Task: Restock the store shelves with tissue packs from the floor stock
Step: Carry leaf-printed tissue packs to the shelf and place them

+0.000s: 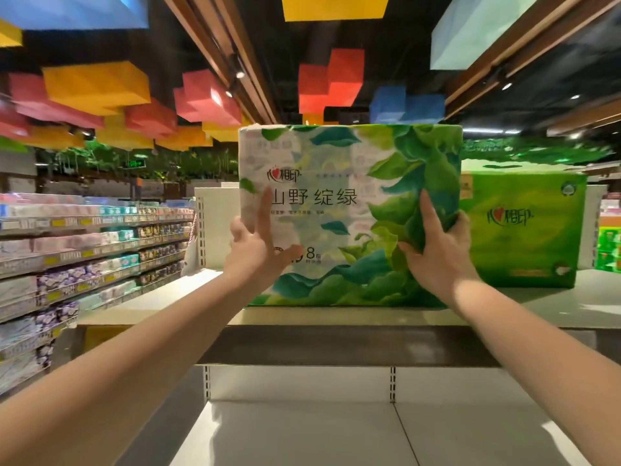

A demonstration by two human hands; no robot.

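Head view: pack (349,213) text partly hand-hidden.

- Large tissue pack (349,213), white at its left and leafy green at its right, printed with dark characters, stands upright on the top shelf (336,316), at its front edge.
- Second tissue pack (524,230), solid green with a red heart logo, stands upright on the same shelf, just right of and behind the large tissue pack.
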